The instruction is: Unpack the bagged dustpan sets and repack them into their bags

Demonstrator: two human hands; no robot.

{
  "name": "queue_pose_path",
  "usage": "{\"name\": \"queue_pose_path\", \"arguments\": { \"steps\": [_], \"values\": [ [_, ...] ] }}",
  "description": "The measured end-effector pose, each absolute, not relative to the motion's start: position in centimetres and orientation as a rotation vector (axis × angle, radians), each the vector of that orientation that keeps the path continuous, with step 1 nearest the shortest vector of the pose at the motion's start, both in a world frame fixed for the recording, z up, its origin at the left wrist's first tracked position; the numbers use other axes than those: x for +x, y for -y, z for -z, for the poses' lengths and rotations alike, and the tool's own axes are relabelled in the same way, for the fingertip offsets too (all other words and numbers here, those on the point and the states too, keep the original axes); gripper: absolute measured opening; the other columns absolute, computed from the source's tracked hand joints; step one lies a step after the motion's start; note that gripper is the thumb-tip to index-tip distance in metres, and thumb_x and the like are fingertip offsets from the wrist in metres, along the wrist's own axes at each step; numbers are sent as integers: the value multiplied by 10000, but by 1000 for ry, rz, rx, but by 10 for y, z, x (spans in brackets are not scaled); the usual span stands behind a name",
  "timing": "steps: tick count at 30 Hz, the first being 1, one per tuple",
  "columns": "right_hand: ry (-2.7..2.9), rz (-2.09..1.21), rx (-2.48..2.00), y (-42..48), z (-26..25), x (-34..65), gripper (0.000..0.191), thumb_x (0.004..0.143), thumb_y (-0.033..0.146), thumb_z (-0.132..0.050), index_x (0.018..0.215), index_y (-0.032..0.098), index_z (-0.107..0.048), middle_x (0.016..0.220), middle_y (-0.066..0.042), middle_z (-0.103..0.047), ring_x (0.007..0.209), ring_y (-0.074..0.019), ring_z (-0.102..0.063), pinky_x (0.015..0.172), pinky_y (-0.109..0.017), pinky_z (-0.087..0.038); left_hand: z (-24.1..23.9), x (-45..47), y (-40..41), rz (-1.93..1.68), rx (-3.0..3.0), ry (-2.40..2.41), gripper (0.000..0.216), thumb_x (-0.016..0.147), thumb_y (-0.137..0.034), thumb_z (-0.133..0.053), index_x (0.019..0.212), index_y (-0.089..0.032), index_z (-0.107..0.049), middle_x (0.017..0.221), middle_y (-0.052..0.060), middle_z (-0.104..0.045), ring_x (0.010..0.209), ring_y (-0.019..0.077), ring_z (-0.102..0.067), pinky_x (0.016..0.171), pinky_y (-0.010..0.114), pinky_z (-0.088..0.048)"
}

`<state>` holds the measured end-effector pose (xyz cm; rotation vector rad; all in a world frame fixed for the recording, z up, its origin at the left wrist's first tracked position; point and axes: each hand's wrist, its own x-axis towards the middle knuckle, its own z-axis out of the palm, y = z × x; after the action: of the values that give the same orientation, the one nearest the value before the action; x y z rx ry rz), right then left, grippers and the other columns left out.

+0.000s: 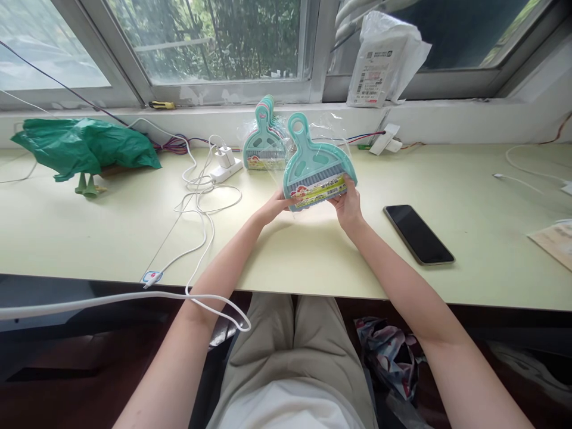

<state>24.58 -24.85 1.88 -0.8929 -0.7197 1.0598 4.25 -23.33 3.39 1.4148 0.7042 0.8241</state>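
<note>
A mint-green dustpan and brush set [318, 164] in clear plastic wrap is held up over the desk, tilted, with its handle pointing up. A printed label with a barcode runs across the brush bristles. My left hand [277, 207] grips its lower left corner. At the lower right edge, my right hand [348, 204] is closed on it, thumb over the label. Right behind, a row of similar wrapped dustpan sets [264, 140] stands upright against the wall below the window.
A black phone [419, 234] lies on the desk [134, 238] to the right. White cables and a power strip [226, 171] spread left of centre. A green plastic bag [87, 146] sits far left. On the sill are a yellow cutter [161, 105] and a wrapped package [379, 62].
</note>
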Motion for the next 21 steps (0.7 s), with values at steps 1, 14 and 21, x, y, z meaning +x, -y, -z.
{"name": "queue_pose_path", "arguments": {
  "steps": [1,14,21],
  "values": [
    [731,-1059,-885,249,-19,245,379,757,559,-634,906,214,-587,897,-27,-698,912,-200,-696,761,-311,-606,-34,43,234,-824,1409,-705,537,708,-349,-734,1193,-179,-579,1160,136,-673,903,257,-707,852,403,-510],
    [866,-1072,-843,251,-21,246,349,686,456,-746,935,235,-641,950,-3,-723,901,-180,-699,788,-301,-602,-34,41,231,-860,1389,-682,597,684,-362,-741,1220,-178,-551,1223,145,-651,910,263,-707,849,416,-526],
    [888,-1122,-820,252,-22,247,350,628,395,-810,914,251,-669,975,17,-729,898,-176,-698,800,-305,-603,-32,40,229,-868,1386,-680,613,681,-361,-744,1226,-174,-534,1226,148,-648,878,256,-713,812,395,-538]
  ]
}}
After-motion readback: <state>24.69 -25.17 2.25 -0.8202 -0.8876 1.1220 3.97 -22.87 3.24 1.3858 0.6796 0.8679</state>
